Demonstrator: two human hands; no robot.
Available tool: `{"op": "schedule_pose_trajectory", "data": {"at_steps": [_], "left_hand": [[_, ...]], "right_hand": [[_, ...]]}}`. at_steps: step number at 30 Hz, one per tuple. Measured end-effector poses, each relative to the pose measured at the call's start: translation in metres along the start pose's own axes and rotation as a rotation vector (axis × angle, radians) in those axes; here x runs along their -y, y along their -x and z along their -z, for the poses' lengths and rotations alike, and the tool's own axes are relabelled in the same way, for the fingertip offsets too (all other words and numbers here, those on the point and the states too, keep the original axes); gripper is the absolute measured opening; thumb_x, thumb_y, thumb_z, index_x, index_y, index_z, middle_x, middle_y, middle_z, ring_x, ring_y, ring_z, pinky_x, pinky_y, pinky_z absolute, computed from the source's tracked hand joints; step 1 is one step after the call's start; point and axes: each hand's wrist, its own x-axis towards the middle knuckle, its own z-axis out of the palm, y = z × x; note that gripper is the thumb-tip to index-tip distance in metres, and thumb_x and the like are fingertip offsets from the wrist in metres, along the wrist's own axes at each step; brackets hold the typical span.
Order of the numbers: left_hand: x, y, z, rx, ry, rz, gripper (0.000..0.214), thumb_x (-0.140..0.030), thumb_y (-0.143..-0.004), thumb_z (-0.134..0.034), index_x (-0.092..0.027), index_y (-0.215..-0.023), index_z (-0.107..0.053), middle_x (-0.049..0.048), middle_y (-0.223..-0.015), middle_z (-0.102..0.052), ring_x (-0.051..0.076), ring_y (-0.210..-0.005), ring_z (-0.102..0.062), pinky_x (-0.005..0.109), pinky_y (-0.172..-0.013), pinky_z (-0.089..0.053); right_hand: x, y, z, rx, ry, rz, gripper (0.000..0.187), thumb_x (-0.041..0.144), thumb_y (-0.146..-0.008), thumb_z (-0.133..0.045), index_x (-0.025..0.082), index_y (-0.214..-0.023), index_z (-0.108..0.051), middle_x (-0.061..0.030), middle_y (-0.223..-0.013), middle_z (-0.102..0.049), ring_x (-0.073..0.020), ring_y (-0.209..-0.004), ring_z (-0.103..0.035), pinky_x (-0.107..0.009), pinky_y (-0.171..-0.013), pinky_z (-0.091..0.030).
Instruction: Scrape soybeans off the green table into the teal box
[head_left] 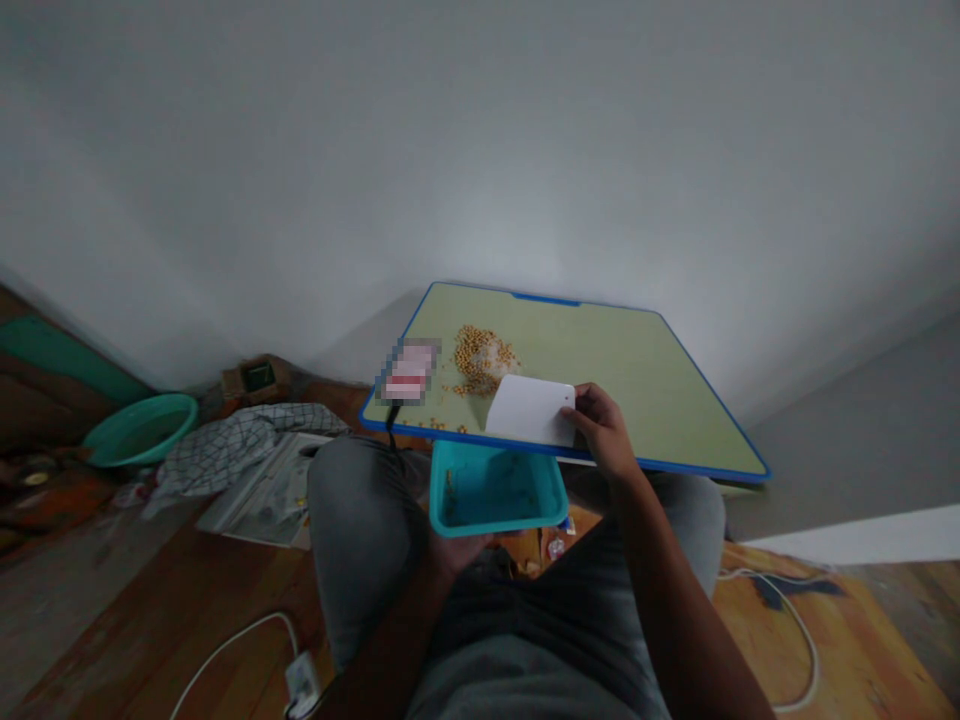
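My right hand (598,425) pinches the right end of a flat white scraper (529,408), tilted over the front part of a light green tabletop (622,370) with a blue rim. Just beyond the scraper's left side lies a pile of yellow, bean-like grains (476,352), with some whitish bits among them. A few grains are scattered toward the front edge. Below that edge, my left hand (459,548) holds a turquoise plastic tub (495,490) from underneath; most of its fingers are hidden. Several small bits cling inside the tub's left side.
A blurred-out pinkish item (409,370) with a dark strap lies at the tabletop's left. On the floor to the left are a green basin (142,430), a checked cloth (225,450) and a small cardboard box (256,380). A power strip (302,682) lies near my left leg.
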Motion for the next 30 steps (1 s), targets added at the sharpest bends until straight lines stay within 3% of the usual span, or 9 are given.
{"op": "schedule_pose_trajectory", "data": {"at_steps": [5, 8, 14, 20, 24, 30], "left_hand": [[-0.003, -0.001, 0.011, 0.029, 0.002, 0.003, 0.081, -0.073, -0.106, -0.023, -0.024, -0.155, -0.066, 0.0153, -0.157, -0.068, 0.042, -0.157, -0.050, 0.069, -0.121, -0.046], [-0.004, 0.002, 0.015, 0.018, -0.003, -0.019, 0.085, -0.075, -0.105, -0.020, -0.025, -0.154, -0.066, 0.0152, -0.156, -0.069, 0.041, -0.161, -0.045, 0.071, -0.123, -0.043], [-0.007, 0.013, 0.019, 0.030, -0.014, -0.034, 0.075, -0.063, -0.109, -0.017, -0.028, -0.159, -0.061, 0.0111, -0.167, -0.059, 0.038, -0.167, -0.034, 0.075, -0.130, -0.028], [-0.012, 0.012, 0.017, 0.042, -0.015, -0.047, 0.074, -0.064, -0.109, -0.018, -0.030, -0.156, -0.065, 0.0080, -0.165, -0.062, 0.038, -0.160, -0.047, 0.071, -0.126, -0.040], [-0.017, 0.011, 0.001, -0.117, -0.083, -0.016, 0.077, -0.070, -0.107, -0.022, -0.028, -0.151, -0.069, 0.0089, -0.155, -0.071, 0.044, -0.153, -0.055, 0.076, -0.119, -0.046], [-0.024, 0.020, -0.029, -0.487, -0.194, -0.058, 0.073, -0.066, -0.108, -0.024, -0.027, -0.133, -0.080, 0.0061, -0.145, -0.077, 0.053, -0.162, -0.034, 0.080, -0.118, -0.042]], "right_hand": [[-0.009, -0.005, -0.002, -0.022, 0.036, 0.039, 0.031, 0.041, -0.074, -0.082, 0.026, -0.092, -0.061, -0.0004, -0.084, -0.069, -0.0204, -0.076, -0.063, -0.032, -0.070, -0.050], [-0.015, -0.011, -0.008, -0.045, 0.097, 0.056, 0.031, 0.042, -0.075, -0.079, 0.026, -0.093, -0.061, -0.0005, -0.085, -0.069, -0.0199, -0.077, -0.064, -0.032, -0.071, -0.050], [-0.018, -0.018, -0.029, -0.037, 0.202, 0.110, 0.027, 0.043, -0.078, -0.073, 0.026, -0.093, -0.058, -0.0006, -0.084, -0.066, -0.0197, -0.076, -0.064, -0.032, -0.067, -0.049], [-0.014, -0.018, -0.036, -0.029, 0.228, 0.131, 0.025, 0.041, -0.078, -0.072, 0.026, -0.092, -0.058, -0.0017, -0.084, -0.067, -0.0200, -0.075, -0.064, -0.032, -0.067, -0.048], [-0.012, -0.018, -0.035, 0.011, 0.199, 0.126, 0.026, 0.041, -0.077, -0.074, 0.026, -0.091, -0.059, -0.0015, -0.083, -0.069, -0.0198, -0.075, -0.063, -0.032, -0.067, -0.049], [-0.009, -0.019, -0.029, 0.085, 0.131, 0.073, 0.029, 0.042, -0.075, -0.078, 0.026, -0.090, -0.059, -0.0002, -0.080, -0.068, -0.0187, -0.071, -0.060, -0.030, -0.065, -0.046]]}}
